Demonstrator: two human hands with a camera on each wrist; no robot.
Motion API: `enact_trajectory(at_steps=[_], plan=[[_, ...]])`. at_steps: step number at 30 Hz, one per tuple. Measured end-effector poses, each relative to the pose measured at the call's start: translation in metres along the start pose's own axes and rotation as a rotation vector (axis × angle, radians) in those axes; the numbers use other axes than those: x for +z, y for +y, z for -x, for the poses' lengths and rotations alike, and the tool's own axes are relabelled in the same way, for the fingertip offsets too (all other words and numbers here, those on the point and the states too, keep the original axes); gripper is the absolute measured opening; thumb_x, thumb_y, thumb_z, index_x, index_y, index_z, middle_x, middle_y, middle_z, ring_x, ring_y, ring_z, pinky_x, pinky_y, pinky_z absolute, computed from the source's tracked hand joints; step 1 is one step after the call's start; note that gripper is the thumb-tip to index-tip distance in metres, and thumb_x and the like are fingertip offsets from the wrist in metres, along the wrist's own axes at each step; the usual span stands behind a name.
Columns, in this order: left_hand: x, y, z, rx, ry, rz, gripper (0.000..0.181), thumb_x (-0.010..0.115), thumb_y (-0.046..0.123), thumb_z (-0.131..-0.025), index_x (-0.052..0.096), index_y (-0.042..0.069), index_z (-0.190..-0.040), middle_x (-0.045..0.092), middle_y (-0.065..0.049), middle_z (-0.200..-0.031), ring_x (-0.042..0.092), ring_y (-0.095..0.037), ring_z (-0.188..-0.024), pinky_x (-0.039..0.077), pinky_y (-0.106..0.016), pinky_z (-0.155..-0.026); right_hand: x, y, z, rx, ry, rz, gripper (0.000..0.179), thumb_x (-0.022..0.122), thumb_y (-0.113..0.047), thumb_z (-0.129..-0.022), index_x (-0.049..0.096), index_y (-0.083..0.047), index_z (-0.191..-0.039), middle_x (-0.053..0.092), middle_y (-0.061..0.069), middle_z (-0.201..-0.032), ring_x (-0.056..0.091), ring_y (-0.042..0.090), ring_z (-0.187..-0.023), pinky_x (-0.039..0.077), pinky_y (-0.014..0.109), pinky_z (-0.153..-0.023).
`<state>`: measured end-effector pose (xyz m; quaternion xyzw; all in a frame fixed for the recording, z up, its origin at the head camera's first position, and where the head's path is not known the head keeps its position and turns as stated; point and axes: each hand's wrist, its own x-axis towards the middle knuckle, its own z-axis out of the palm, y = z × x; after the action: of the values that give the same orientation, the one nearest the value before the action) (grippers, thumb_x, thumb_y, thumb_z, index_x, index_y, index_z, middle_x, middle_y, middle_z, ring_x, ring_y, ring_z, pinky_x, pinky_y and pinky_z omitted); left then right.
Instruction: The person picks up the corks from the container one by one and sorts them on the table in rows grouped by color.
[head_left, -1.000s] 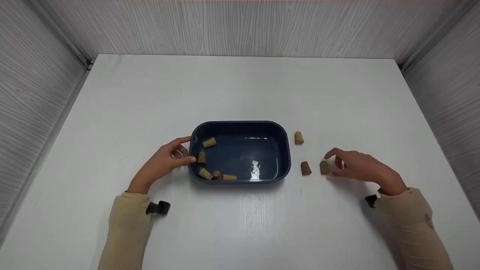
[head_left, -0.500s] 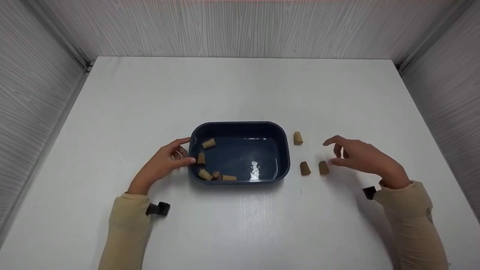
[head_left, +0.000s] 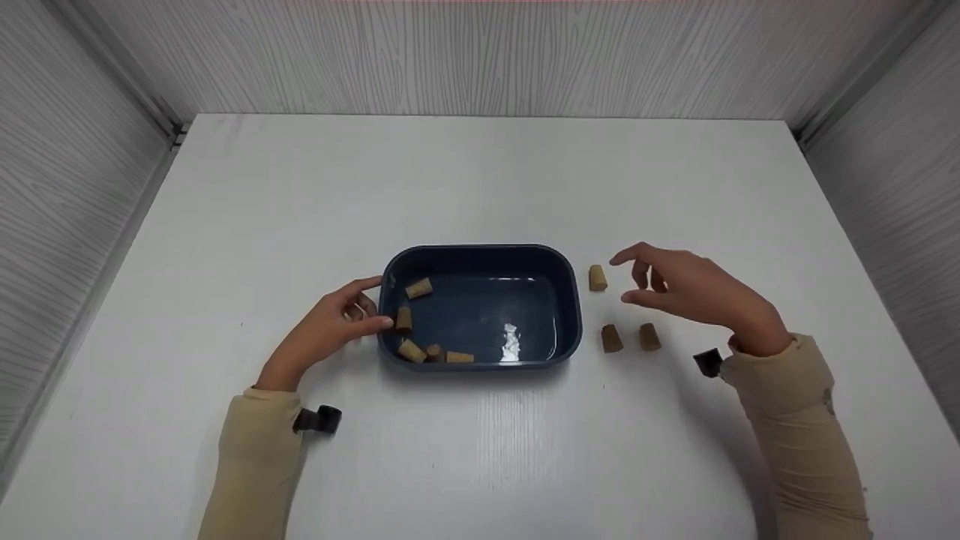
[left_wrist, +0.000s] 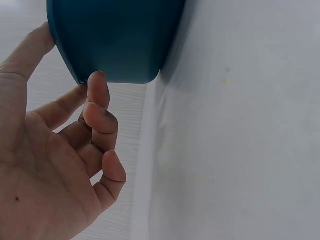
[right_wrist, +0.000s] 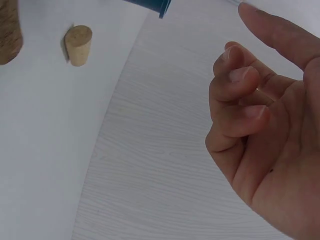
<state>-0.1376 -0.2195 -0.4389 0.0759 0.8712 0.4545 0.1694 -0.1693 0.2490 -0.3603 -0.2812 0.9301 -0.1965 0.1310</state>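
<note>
A dark blue rectangular tray (head_left: 480, 366) stands on the table with several tapered corks lying inside, such as this cork (head_left: 419, 287) at its far left. My left hand (head_left: 326, 322) holds the tray's left end, its thumb over the rim and its index finger against the outer wall. Right of the tray, my right hand (head_left: 686, 289) hovers above the table, thumb and index finger apart with nothing between them. Nearest to its fingertips is a pale cork (head_left: 597, 277). Two darker corks, one left (head_left: 611, 338) and one right (head_left: 649, 337), stand nearer the front.
The white table (head_left: 480, 180) runs back to a wood-grain panel (head_left: 480, 60), with similar panels at both sides. Black straps are on both sleeves. In the right wrist view a cork (right_wrist: 78, 45) and the tray's corner (right_wrist: 156, 6) appear.
My right hand has lifted from beside the rightmost dark cork and moved left and away from me, toward the pale cork. All three loose corks stay put; my left hand has not moved.
</note>
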Motion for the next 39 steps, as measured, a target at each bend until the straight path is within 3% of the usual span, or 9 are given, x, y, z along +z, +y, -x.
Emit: enact_trajectory(at_steps=[17,26,39], plan=[[0.001,0.001,-0.002,-0.008,-0.007,0.018,0.070,0.069,0.040,-0.089,0.040,0.017,-0.148,0.056,-0.008,-0.104,0.050,-0.019,-0.081,0.041,-0.028,-0.067,0.001,-0.059,-0.048,-0.195,-0.022,0.017,0.041,0.067,-0.028,-0.092,0.056,-0.014,-0.129,0.061,-0.002,-0.089,0.051,0.012,-0.069,0.042,0.027,-0.063],[0.000,0.000,-0.005,0.006,-0.001,0.010,0.069,0.069,0.038,-0.089,0.040,0.015,-0.147,0.056,-0.008,-0.102,0.050,-0.019,-0.081,0.041,-0.027,-0.066,0.007,-0.089,-0.069,-0.305,-0.052,0.047,0.038,0.067,-0.027,-0.092,0.058,-0.013,-0.126,0.052,-0.004,-0.076,0.046,0.009,-0.067,0.040,0.027,-0.064],[0.003,0.005,-0.006,0.005,-0.011,0.010,0.068,0.070,0.040,-0.088,0.042,0.018,-0.146,0.056,-0.007,-0.102,0.050,-0.019,-0.082,0.040,-0.028,-0.066,0.026,-0.108,-0.096,-0.376,-0.133,0.020,0.036,0.069,-0.025,-0.091,0.059,-0.015,-0.124,0.055,-0.001,-0.082,0.048,0.012,-0.070,0.041,0.028,-0.067]])
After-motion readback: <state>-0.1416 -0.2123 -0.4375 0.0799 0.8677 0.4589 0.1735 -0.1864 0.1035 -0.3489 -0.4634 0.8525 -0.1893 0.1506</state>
